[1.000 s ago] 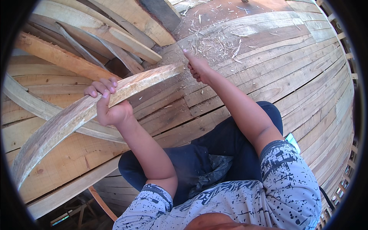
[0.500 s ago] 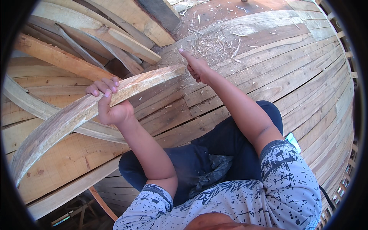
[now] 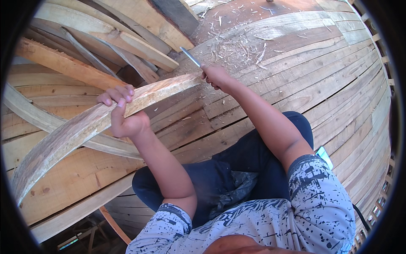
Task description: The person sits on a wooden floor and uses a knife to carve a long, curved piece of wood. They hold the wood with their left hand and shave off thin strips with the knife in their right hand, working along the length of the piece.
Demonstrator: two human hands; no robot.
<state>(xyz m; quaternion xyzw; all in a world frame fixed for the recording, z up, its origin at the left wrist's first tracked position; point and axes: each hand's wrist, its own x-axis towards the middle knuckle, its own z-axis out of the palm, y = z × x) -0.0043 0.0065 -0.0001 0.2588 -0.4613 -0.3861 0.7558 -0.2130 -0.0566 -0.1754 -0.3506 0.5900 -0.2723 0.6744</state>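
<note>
My left hand [image 3: 127, 114] grips a long curved piece of wood [image 3: 76, 120], its fingers over the far edge and the thumb on the near side. The wood sweeps from the lower left up to its narrow end beside my right hand [image 3: 218, 77]. That hand is closed around a knife; its handle is hidden in the fist. The slim, shiny knife blade [image 3: 190, 56] points up and to the left, past the wood's tip. Whether the blade touches the wood, I cannot tell.
Wood shavings [image 3: 237, 51] lie scattered on the planked floor [image 3: 304, 80] beyond my right hand. Several loose boards [image 3: 110, 36] are stacked at the upper left. Another curved strip [image 3: 46, 120] lies under the held wood. A light-blue flat object [image 3: 324, 157] is beside my right sleeve.
The knife blade now shows clearly beyond my right fist, where it was not visible before. The fist has turned slightly and drawn a little nearer. My left hand has barely shifted along the wood.
</note>
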